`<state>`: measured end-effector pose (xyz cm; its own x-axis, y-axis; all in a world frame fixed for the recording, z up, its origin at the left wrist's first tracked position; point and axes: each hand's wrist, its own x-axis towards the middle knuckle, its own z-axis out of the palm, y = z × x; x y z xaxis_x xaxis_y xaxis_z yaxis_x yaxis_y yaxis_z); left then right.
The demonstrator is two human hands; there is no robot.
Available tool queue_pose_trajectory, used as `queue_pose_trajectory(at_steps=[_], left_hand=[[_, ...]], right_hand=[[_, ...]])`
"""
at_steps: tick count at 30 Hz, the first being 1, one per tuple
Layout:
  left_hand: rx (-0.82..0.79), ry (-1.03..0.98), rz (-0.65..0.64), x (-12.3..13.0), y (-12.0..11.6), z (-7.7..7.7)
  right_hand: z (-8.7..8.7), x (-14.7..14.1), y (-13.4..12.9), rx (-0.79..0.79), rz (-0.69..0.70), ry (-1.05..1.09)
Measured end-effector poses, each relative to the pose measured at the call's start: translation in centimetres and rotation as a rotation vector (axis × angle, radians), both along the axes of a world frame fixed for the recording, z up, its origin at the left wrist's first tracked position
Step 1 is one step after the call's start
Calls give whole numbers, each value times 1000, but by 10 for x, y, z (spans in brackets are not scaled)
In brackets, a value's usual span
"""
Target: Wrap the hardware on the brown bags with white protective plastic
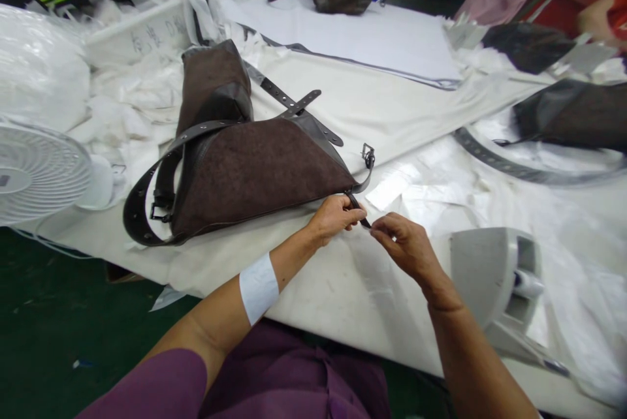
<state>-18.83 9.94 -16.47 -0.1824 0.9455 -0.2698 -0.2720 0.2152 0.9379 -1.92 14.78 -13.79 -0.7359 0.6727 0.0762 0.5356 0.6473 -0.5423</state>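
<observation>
The brown bag lies on the pale table cover, and its narrow right corner points toward the two hands. At this corner, the left hand pinches a thin dark strip between thumb and fingers, just below the bag. The right hand has thumb and forefinger closed together at the lower end of the same strip; how firmly they press, I cannot tell.

For good work here, I think the left pinch should be steady and near to the bag corner, so that any pull goes into the strip and not into the seam. The right fingertips should move in small, soft steps, along the line of the strip, without twisting it. The buckle stands at the end of its short strap, just above the corner, and it could catch on the strip or scratch the leather, so it is better to leave it apart. The bag's weight may rest on the table
</observation>
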Motion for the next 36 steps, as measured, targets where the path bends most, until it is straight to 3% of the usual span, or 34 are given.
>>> queue_pose_trajectory(at_steps=[7,13,19,24,27,33,36], left_hand=[[-57,25,-55,-2,-7,0],[-141,-182,-46,2,-29,-1],[-215,-392,80,10,-58,-4],[-356,-309,82,15,-67,-6],[-345,-287,122,13,-63,-4],[-258,-421,311,7,-43,-8],[-255,-514,360,7,-34,-11]], right_hand=[[0,-9,-3,-84,-52,47],[-9,-12,-13,-472,-111,193],[-20,-24,-26,-650,-347,333],[-21,-40,-26,-771,-438,433],[-20,-48,-21,-675,-443,426],[-8,-62,-10,-121,-377,225],[-2,-69,-5,18,-324,169]])
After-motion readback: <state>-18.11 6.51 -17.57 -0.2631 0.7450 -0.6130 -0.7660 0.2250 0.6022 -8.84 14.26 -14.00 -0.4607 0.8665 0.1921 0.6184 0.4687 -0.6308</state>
